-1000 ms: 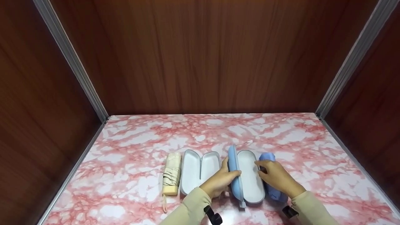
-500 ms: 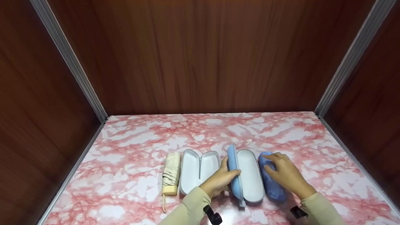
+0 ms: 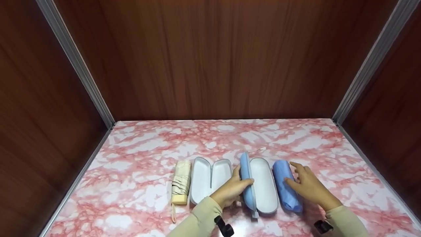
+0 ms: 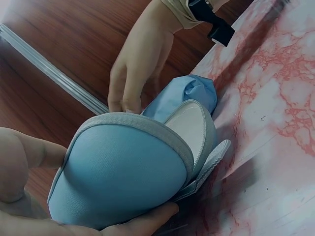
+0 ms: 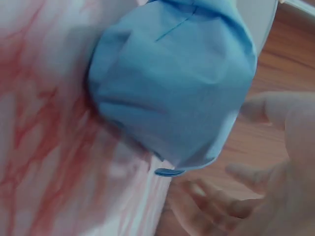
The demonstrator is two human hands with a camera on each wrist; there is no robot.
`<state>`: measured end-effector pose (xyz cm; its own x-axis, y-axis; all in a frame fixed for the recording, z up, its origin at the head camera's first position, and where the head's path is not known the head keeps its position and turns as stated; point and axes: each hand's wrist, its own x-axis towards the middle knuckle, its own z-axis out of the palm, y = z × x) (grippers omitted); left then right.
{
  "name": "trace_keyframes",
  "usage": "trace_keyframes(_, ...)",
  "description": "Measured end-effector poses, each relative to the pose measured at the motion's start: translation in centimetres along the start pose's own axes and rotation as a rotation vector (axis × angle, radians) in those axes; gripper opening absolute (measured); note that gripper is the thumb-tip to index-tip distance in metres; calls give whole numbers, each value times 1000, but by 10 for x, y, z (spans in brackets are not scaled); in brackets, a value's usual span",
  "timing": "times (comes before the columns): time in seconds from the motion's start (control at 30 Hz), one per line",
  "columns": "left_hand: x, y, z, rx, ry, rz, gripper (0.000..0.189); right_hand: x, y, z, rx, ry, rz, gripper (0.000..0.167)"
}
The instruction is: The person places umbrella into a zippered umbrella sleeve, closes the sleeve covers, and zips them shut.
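Right hand [image 3: 309, 187] has shifted right, spread by the wrinkled blue bundle [image 3: 285, 186]; left hand [image 3: 231, 191] grips the open white-lined case [image 3: 263, 187].

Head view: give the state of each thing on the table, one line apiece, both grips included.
Cream umbrella: folded, lying flat.
Left case: open, hollow sides up.
Blue case: open, lid raised.
Blue bundle: wrapped up, lying beside the blue case.
Left grip: holding the lid.
Right grip: holding nothing, at the blue bundle's side; contact unclear.
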<state>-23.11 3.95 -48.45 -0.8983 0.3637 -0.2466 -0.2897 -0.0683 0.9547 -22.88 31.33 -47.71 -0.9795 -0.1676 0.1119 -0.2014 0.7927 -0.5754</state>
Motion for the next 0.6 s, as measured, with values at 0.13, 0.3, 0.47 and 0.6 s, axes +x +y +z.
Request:
trace_keyframes(0.13,0,1,-1,3,-7,1,90,1,6,1,87,-170,137,95)
trace_keyframes(0.3,0,2,-2,12,-22,2,92,3,7,5,126,-223,178,101)
trace_keyframes(0.47,0,0,-1,4,-20,1,92,5,8,10,171,-211,154,100)
trace_keyframes(0.6,-1,0,-1,-2,-13,0,92,5,9,12,181,-197,131,99)
